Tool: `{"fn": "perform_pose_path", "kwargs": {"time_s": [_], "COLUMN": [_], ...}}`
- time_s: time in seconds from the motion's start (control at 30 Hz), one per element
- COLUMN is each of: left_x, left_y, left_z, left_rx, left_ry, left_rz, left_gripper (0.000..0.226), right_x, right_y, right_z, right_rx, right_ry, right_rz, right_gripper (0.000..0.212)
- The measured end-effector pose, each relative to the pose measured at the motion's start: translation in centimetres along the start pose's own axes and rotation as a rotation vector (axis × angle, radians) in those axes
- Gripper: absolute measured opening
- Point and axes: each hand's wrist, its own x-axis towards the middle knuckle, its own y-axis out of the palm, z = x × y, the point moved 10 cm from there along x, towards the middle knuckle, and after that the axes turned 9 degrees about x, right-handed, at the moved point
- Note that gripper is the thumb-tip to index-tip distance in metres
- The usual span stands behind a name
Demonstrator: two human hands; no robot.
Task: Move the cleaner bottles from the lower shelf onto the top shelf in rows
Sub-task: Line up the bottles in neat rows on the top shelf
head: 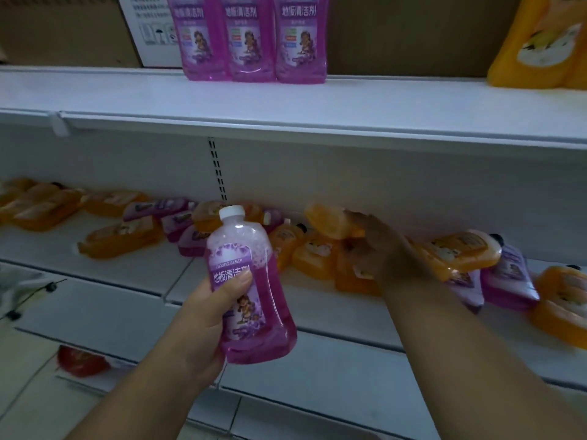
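Note:
My left hand [212, 309] grips a purple floor cleaner bottle [254, 300] with a white cap, held upright in front of the lower shelf [133, 265]. My right hand [381, 249] reaches into the lower shelf and holds an orange bottle [327, 220], lifted above the pile. Three purple bottles [251, 36] stand in a row on the top shelf [286, 100]. Orange bottles [546, 42] stand at the top shelf's right end. Several orange and purple bottles [311, 255] lie scattered on the lower shelf.
A cardboard box [73, 30] with a white label stands behind the top shelf at the left. More white shelves run below, one with a red item [81, 360] at the lower left. The slotted upright [217, 168] divides the back panel.

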Motion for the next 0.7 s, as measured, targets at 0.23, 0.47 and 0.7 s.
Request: {"fn": "perform_pose_path", "kwargs": {"time_s": [0.23,0.47,0.7], "left_x": [-2.5,-4.9,-5.6], "left_y": [-4.1,-6.8,0.2], "left_z": [-1.4,-1.3,-4.5], "left_rx": [0.1,0.256,0.404], "left_ry": [0.007,0.015,0.162], "left_rz": [0.061,0.088,0.182], "left_gripper": [0.06,0.072,0.071], "right_x": [-8.3,-18.8,-30.1], "right_y": [3.4,3.1,5.4], "right_z": [-4.6,-6.8,0.8], "right_rx": [0.287,0.082,-0.202], "right_ry": [-0.012,-0.215,-0.576], "right_rz": [0.165,0.083,0.071], "right_gripper": [0.082,0.09,0.082]}}
